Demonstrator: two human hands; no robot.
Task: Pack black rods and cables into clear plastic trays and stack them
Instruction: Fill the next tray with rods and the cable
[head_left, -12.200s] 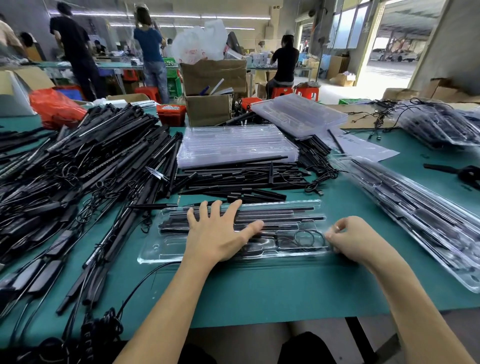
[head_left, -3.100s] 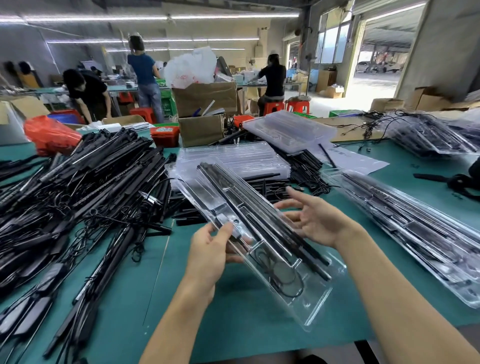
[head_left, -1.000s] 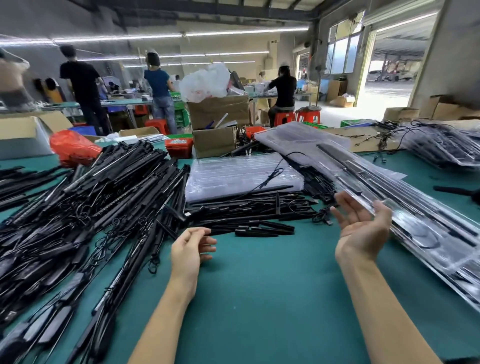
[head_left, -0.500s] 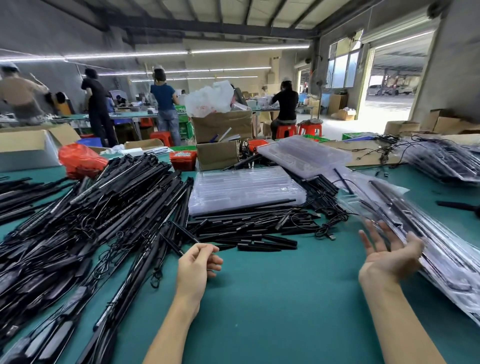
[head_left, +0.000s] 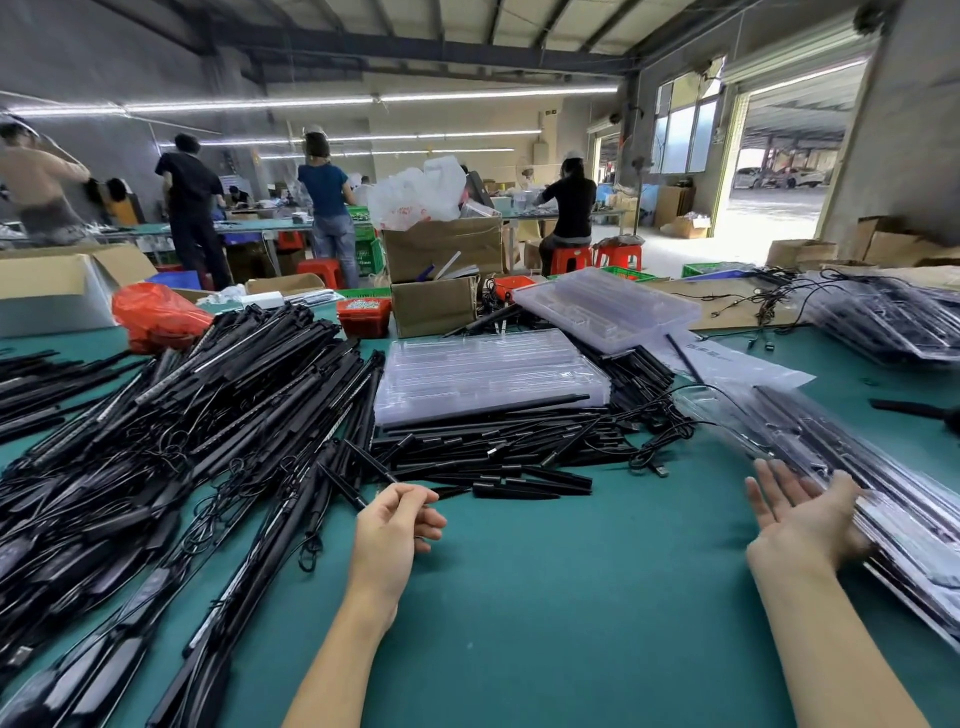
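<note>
A stack of filled clear trays (head_left: 878, 467) with black rods and cables lies at the right of the green table (head_left: 571, 597). My right hand (head_left: 802, 519) is palm up with straight fingers, its edge against the near side of that stack. My left hand (head_left: 395, 525) hovers over the table with loosely curled fingers and holds nothing. A big heap of black rods and cables (head_left: 171, 431) covers the left. Shorter black rods (head_left: 493, 452) lie in the middle, in front of a pile of empty clear trays (head_left: 483, 369).
A second pile of empty trays (head_left: 602, 306) sits behind. More filled trays (head_left: 893, 317) lie far right. Cardboard boxes (head_left: 441, 275), a red bag (head_left: 156, 317) and a red bin (head_left: 363, 317) stand at the back. Several people work at far tables.
The filled tray went from in front of me onto the right stack. My right hand has followed it down to the stack's side; my left hand has let go and hangs idle.
</note>
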